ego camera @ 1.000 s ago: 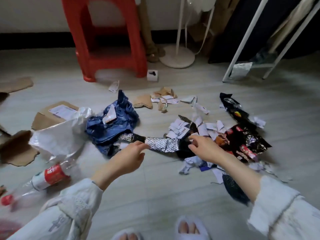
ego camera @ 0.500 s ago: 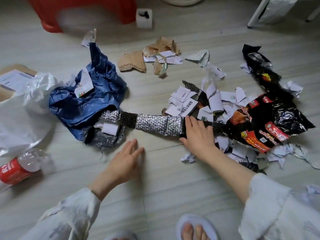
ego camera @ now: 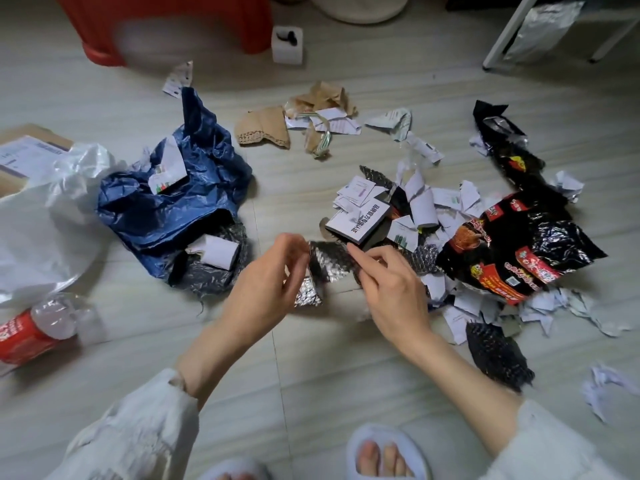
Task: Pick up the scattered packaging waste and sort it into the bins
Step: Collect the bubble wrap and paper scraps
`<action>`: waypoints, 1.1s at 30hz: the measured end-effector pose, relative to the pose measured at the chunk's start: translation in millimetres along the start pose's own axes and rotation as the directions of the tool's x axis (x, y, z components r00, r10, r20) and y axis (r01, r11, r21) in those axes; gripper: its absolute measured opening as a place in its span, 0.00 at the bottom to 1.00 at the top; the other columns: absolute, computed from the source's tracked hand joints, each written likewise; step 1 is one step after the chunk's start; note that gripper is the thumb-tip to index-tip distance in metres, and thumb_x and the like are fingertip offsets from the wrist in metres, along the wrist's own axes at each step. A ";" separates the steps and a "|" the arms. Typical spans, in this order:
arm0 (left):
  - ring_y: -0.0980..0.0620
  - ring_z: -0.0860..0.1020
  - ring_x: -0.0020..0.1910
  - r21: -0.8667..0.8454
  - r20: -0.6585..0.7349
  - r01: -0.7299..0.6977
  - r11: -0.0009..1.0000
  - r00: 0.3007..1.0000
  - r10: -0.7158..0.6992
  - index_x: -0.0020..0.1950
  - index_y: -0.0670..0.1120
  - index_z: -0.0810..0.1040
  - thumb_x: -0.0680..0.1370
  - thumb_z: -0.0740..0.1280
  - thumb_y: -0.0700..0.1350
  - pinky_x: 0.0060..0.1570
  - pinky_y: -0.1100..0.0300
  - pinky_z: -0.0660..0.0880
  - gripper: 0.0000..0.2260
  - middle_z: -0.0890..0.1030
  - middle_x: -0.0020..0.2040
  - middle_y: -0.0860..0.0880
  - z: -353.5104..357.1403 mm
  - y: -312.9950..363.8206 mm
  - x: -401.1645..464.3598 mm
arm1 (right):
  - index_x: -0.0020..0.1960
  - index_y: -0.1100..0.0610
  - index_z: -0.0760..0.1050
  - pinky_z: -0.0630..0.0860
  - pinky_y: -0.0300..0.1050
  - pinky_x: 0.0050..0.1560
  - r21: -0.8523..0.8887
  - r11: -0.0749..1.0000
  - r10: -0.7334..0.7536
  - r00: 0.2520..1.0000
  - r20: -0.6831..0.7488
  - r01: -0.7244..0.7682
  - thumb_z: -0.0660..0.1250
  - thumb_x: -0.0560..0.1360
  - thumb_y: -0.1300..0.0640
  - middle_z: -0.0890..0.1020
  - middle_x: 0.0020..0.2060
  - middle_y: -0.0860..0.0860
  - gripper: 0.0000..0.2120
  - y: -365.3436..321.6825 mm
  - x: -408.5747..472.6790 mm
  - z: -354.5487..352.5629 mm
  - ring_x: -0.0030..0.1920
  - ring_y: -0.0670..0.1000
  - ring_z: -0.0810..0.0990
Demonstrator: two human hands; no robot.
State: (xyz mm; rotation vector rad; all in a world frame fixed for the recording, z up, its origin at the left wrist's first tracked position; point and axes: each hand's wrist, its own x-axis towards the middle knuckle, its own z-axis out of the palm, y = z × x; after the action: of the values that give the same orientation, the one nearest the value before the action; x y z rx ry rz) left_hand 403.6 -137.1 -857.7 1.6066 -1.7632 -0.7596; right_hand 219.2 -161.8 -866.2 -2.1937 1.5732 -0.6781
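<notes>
At the centre of the frame both hands pinch a crumpled silver foil strip — the left hand at its left end, the right hand at its right — lifted just above the floor. Torn paper scraps and a black snack wrapper lie right of centre, a blue plastic bag to the left.

Crinkled silvery foil strip, dimpled and shiny; at nine o'clock a glossy blue plastic bag; at three o'clock a glossy black wrapper; matt brown cardboard scrap at twelve.
</notes>
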 end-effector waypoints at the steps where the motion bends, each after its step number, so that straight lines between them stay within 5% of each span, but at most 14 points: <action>1: 0.57 0.71 0.34 0.013 -0.016 -0.032 0.999 0.999 0.032 0.53 0.55 0.66 0.78 0.58 0.52 0.36 0.53 0.73 0.06 0.72 0.38 0.57 -3.6 1.7 -1.8 | 0.59 0.54 0.79 0.76 0.47 0.34 0.013 1.000 -0.023 0.999 -0.026 0.023 0.57 0.72 0.57 0.78 0.38 0.53 0.19 -0.4 -0.7 -2.3 0.38 0.55 0.78; 7: 0.53 0.71 0.47 0.211 0.131 -0.140 0.967 0.985 0.114 0.65 0.62 0.66 0.73 0.70 0.46 0.41 0.55 0.76 0.24 0.68 0.52 0.51 -19.0 4.1 -14.1 | 0.53 0.60 0.82 0.71 0.32 0.47 0.336 0.938 0.097 0.995 -0.017 -0.085 0.64 0.70 0.64 0.81 0.39 0.47 0.13 -19.8 -2.5 -12.6 0.40 0.39 0.75; 10: 0.52 0.71 0.50 0.196 0.086 -0.105 0.975 0.992 0.090 0.63 0.59 0.69 0.70 0.73 0.48 0.44 0.58 0.74 0.24 0.65 0.53 0.55 -20.2 4.8 -19.4 | 0.44 0.52 0.80 0.72 0.29 0.43 0.522 0.790 0.272 0.947 0.169 -0.320 0.67 0.71 0.67 0.81 0.37 0.43 0.11 -33.2 -6.7 -15.3 0.36 0.35 0.76; 14: 0.51 0.69 0.49 0.217 0.077 -0.131 0.967 0.990 0.117 0.54 0.51 0.78 0.70 0.70 0.54 0.47 0.64 0.67 0.15 0.70 0.53 0.51 -23.5 4.4 -14.8 | 0.36 0.48 0.75 0.74 0.33 0.41 0.619 0.682 0.292 0.921 0.257 -0.389 0.67 0.70 0.70 0.81 0.32 0.43 0.17 -35.6 -10.1 -11.1 0.35 0.40 0.78; 17: 0.57 0.69 0.42 0.141 0.047 -0.039 0.989 0.998 0.033 0.44 0.46 0.81 0.71 0.69 0.53 0.41 0.70 0.64 0.11 0.74 0.44 0.53 -24.2 8.6 -12.1 | 0.40 0.49 0.77 0.73 0.30 0.42 0.681 0.607 0.238 0.911 0.336 -0.410 0.64 0.75 0.68 0.80 0.35 0.41 0.15 -35.3 -11.2 -9.3 0.36 0.36 0.77; 21: 0.56 0.71 0.32 -0.230 -0.062 0.348 0.909 0.927 -0.370 0.36 0.44 0.76 0.71 0.72 0.45 0.34 0.64 0.67 0.09 0.75 0.32 0.50 -19.0 15.5 -8.1 | 0.56 0.51 0.74 0.69 0.29 0.53 0.604 0.692 0.177 0.904 0.389 -0.395 0.64 0.77 0.59 0.79 0.49 0.41 0.09 -32.8 -21.5 -1.3 0.48 0.30 0.75; 23: 0.54 0.69 0.29 -0.328 -0.054 0.424 0.844 0.884 -0.465 0.35 0.40 0.74 0.71 0.72 0.46 0.32 0.60 0.66 0.12 0.73 0.30 0.47 -17.4 18.6 -4.8 | 0.69 0.54 0.66 0.64 0.27 0.62 0.502 0.774 0.171 0.890 0.422 -0.386 0.68 0.74 0.52 0.73 0.62 0.43 0.25 -33.3 -26.4 3.0 0.62 0.33 0.70; 26: 0.59 0.66 0.24 -0.425 -0.016 0.450 0.785 0.864 -0.504 0.34 0.40 0.70 0.73 0.70 0.45 0.26 0.67 0.65 0.13 0.69 0.28 0.48 -18.7 24.6 -1.6 | 0.72 0.52 0.60 0.60 0.23 0.60 0.424 0.832 0.154 0.883 0.444 -0.359 0.70 0.72 0.50 0.69 0.63 0.42 0.33 -37.2 -27.2 3.5 0.65 0.39 0.67; 33: 0.53 0.67 0.31 -0.515 -0.025 0.441 0.735 0.850 -0.527 0.31 0.44 0.68 0.73 0.70 0.45 0.30 0.60 0.63 0.14 0.69 0.29 0.48 -21.2 24.8 -2.2 | 0.52 0.57 0.75 0.75 0.50 0.56 0.431 0.739 0.247 0.803 0.542 -0.518 0.72 0.70 0.53 0.81 0.49 0.50 0.15 -44.3 -11.2 7.9 0.52 0.49 0.79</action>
State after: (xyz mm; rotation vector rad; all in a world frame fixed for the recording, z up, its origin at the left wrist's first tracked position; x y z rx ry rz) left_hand 404.4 -132.6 -825.2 1.7094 -0.9034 -1.1674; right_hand 255.2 -137.0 -850.5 -1.3772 1.3046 -0.3809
